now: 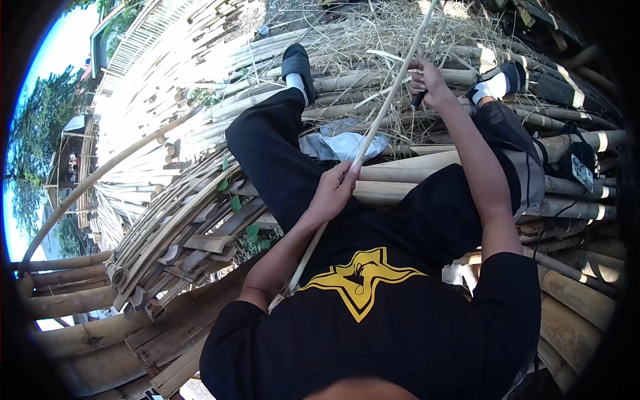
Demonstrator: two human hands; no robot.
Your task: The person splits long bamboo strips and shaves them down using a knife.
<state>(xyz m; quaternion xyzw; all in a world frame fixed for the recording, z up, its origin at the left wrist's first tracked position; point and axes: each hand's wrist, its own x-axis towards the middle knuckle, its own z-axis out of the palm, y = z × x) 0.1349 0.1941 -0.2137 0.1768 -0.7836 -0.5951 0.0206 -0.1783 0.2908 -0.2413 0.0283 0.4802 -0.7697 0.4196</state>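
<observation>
A long, thin bamboo strip (383,112) runs slantwise from beside my body up past the top edge of the view. My left hand (333,191) is closed around its lower part, over my lap. Farther up, my right hand (430,85) grips a knife by its dark handle (418,100), fingers wrapped round it. The narrow blade points away from me, close beside the strip; whether it touches the strip I cannot tell. A pale curled shaving (385,56) shows just left of the strip near the right hand.
Bamboo poles (400,175) lie beneath and around my legs. Loose shavings (340,47) cover the ground ahead. A crumpled pale sheet (343,143) rests between my legs. Split bamboo (177,227) is stacked at left, near a long bent pole (100,173). A dark pouch-like item (577,163) sits at right.
</observation>
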